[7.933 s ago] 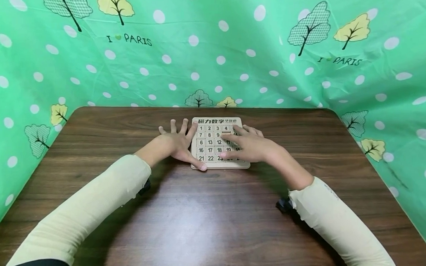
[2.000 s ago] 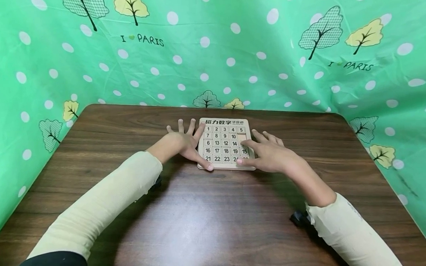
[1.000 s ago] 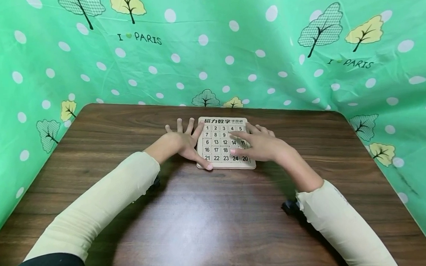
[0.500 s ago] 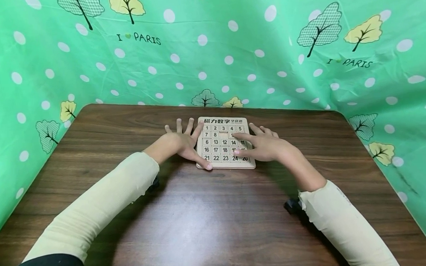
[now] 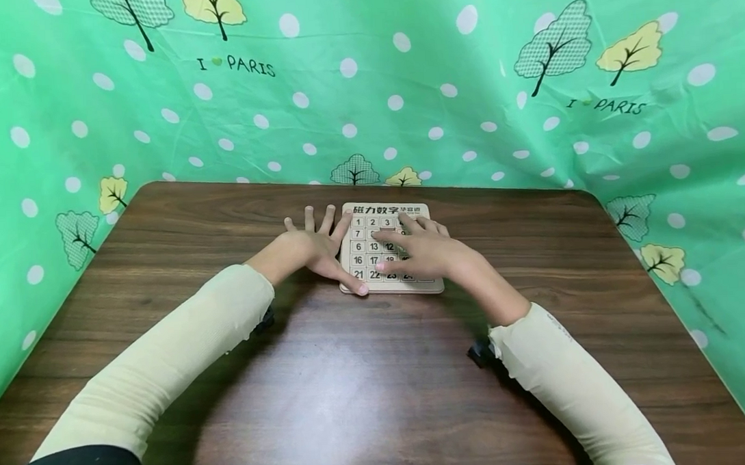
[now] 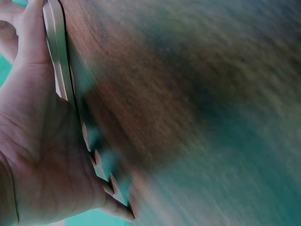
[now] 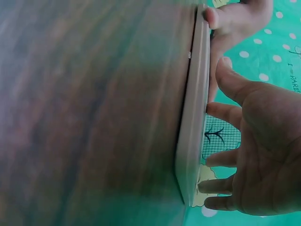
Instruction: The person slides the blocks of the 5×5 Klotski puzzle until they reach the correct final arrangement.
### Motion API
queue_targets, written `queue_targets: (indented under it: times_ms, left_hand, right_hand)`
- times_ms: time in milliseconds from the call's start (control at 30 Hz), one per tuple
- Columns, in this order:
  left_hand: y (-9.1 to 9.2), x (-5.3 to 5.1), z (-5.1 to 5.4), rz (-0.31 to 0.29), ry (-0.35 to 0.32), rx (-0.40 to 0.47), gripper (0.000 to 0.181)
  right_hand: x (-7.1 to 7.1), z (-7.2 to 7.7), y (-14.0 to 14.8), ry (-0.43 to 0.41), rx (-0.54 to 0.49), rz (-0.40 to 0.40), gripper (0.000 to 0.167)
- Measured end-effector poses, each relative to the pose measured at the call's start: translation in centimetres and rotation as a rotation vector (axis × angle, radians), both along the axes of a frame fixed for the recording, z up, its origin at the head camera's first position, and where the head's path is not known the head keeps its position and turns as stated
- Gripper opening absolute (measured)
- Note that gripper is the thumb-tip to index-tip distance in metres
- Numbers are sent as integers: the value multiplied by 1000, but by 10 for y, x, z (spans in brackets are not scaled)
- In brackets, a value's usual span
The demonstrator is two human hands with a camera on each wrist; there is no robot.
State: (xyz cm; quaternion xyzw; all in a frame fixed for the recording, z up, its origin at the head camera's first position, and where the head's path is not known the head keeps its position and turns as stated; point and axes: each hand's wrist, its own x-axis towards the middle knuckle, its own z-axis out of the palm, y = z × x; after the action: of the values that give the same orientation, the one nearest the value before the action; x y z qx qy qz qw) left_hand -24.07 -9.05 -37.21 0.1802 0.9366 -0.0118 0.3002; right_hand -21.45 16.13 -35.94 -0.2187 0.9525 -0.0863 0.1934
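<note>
A wooden number slide puzzle point(image 5: 405, 289) lies flat on the table, its tiles in rows under a printed title. My left hand point(image 5: 314, 251) is spread at its left side, with the thumb on the lower left corner and a finger at the upper left edge. Over the right part hovers my right hand point(image 5: 428, 251); its index fingertip touches the second row, on the tile right of 7. Several right-hand tiles are hidden beneath it. In the right wrist view, the right hand's point(image 7: 268, 136) fingers reach straight to the board's face, its side edge point(image 7: 193, 127) showing.
The brown wooden table point(image 5: 329, 398) has a back edge close behind the puzzle. A green dotted cloth point(image 5: 355, 89) with printed trees hangs around the back and sides. Dark wrist cameras point(image 5: 480, 352) sit below the sleeves. The left wrist view is partly blurred.
The 9 tile has slid right in the second row, leaving a gap where it was. My right hand has since moved left across the board. The left hand keeps its place.
</note>
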Motion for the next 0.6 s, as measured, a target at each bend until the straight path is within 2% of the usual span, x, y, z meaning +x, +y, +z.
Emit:
queue_targets:
  times_ms: [167,333,433,600]
  left_hand:
    - [0,1,1,2,7,4,167]
    - [1,-1,1,6,8,7,167]
    - [0,-1,0,13,-4,6,167]
    - [-1,0,0,16,-5,7,167]
  right_hand:
    - [-2,-2,11,0,15,-27,78]
    - [0,5,23,8,37,-61,78]
    - [-1,8,15,12,27,-43,80]
    - [-4,8,-14,20,44,20,79]
